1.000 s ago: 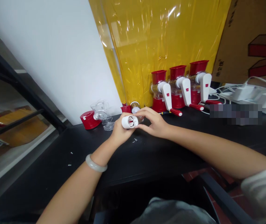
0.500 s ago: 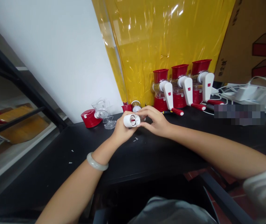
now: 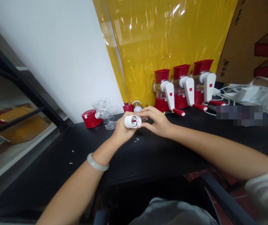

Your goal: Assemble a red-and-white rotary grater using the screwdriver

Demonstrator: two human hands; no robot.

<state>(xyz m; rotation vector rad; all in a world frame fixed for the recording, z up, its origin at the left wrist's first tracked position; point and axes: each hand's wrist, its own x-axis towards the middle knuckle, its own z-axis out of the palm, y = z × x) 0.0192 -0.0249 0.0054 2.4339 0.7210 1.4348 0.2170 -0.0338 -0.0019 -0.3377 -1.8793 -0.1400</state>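
Note:
Both my hands meet over the black table around a white crank handle (image 3: 129, 122), whose round hollow socket faces me with a bit of red inside. My left hand (image 3: 121, 130) is wrapped round it from the left, the fingers mostly hidden beneath. From the right, my right hand (image 3: 156, 122) closes thumb and fingers at the handle's side; a small clear or pale piece shows between them, too covered to make out. Just behind stand a small red part (image 3: 127, 108) and a grater drum (image 3: 137, 105) with a white end.
Three red-and-white rotary graters (image 3: 182, 87) stand along the back right. A red base (image 3: 92, 118) with a clear housing (image 3: 102, 107) sits left. Small white scraps (image 3: 136, 139) lie on the black table (image 3: 152, 159). White cables and chargers (image 3: 249, 93) crowd the right.

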